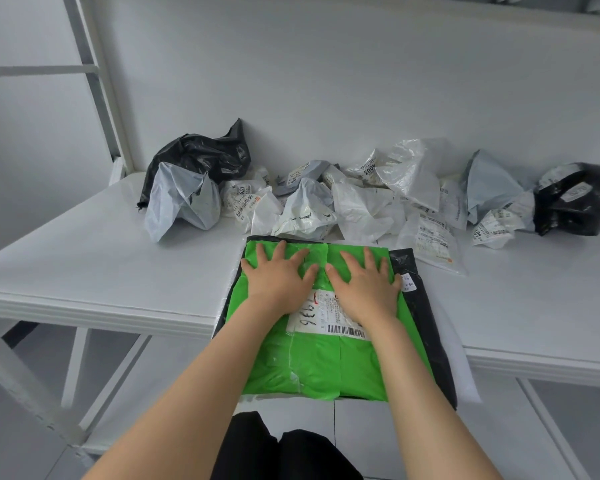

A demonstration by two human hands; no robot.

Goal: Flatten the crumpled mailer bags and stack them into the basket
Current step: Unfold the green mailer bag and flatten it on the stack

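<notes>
**Both palms flat on the green bag**

My left hand (278, 277) and right hand (365, 284) lie side by side on the far half of the green bag (321, 363). The palms are down and the thumbs almost meet at a raised fold in the middle. My fingers (280, 250) are straight and spread, pressing on the plastic and curling round nothing.

The heels of both hands rest at the top corners of a white shipping label (326, 317), which has a barcode along its near edge and handwritten digits on its left side.

The green bag lies flat on top of a black bag (428, 320), which shows along the right edge and at the far left corner. This small stack sits at the near edge of the white surface (101, 268) and hangs out past it toward me. I cannot make out what carries the stack from below, possibly a basket hidden under the bags.

Just beyond my fingertips, a pile of crumpled bags (357, 206) runs along the wall. Most are white or grey with printed labels. A crumpled black bag (205, 154) marks the left end of the pile, and another dark bag (572, 202) marks the right end.

My black trousers (291, 452) show at the bottom, between my forearms.
</notes>
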